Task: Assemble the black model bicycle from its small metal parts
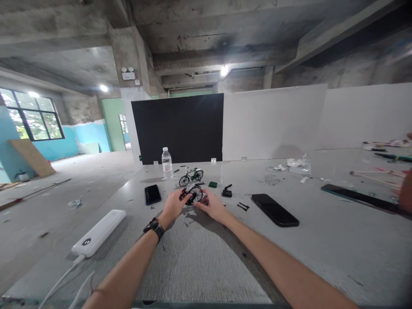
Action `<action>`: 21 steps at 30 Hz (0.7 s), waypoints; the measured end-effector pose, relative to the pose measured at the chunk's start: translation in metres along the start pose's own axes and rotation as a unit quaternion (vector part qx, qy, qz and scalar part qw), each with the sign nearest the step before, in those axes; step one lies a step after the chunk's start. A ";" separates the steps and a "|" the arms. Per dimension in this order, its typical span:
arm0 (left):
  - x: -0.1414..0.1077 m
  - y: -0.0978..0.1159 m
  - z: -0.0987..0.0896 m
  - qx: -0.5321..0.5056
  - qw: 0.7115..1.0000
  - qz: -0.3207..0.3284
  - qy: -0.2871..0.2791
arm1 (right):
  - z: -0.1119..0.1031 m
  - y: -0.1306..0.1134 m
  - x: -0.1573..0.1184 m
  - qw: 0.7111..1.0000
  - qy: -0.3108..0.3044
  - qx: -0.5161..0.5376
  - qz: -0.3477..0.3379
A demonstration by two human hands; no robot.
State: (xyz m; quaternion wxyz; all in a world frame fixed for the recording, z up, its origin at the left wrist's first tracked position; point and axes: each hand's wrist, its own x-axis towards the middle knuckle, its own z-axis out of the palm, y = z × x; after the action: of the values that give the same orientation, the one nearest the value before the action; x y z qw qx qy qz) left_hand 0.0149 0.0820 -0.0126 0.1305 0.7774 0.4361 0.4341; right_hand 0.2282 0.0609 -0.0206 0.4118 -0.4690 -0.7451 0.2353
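Observation:
Both hands meet at a small black model bicycle part with a spoked wheel (196, 194) near the middle of the table. My left hand (174, 207) wears a dark watch at the wrist, and its fingers are closed on the left side of the model. From the right, my right hand (212, 206) pinches the wheel's edge. Just behind them stands a green model bicycle (191, 176). A small green piece (213, 184), a black piece (227, 192) and thin black parts (243, 206) lie to the right.
A water bottle (167, 165) stands behind. Phones lie left (152, 195) and right (274, 210); a white power bank (99, 233) with a cable is front left. Another person's hand (406, 193) is at the far right edge. A black panel (178, 128) stands behind.

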 end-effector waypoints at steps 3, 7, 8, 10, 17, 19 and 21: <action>0.001 -0.002 0.001 -0.004 1.000 0.001 -0.008 | 0.000 0.000 0.000 1.000 -0.005 0.004 0.011; 0.000 -0.002 0.002 -0.014 1.000 0.001 -0.014 | 0.000 0.001 0.000 1.000 -0.010 0.004 0.022; 0.000 -0.002 0.002 -0.015 1.000 0.000 -0.013 | 0.000 0.002 0.000 1.000 -0.011 0.005 0.023; -0.001 -0.002 0.002 -0.016 1.000 0.001 -0.012 | 0.000 0.002 -0.001 1.000 -0.015 0.010 0.026; -0.002 -0.001 0.003 0.002 1.000 0.000 -0.026 | 0.000 -0.004 -0.003 0.999 -0.026 0.005 0.026; -0.002 -0.002 0.003 0.006 1.000 -0.006 -0.023 | 0.001 -0.005 -0.003 0.999 -0.035 0.009 0.041; -0.002 -0.004 0.003 0.002 1.000 0.001 -0.029 | 0.002 -0.004 -0.003 0.999 -0.035 0.004 0.038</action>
State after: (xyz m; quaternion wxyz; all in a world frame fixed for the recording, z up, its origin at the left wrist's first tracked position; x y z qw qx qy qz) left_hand 0.0143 0.0831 -0.0183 0.1410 0.7903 0.4320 0.4111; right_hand 0.2255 0.0561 -0.0199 0.3779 -0.4872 -0.7396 0.2700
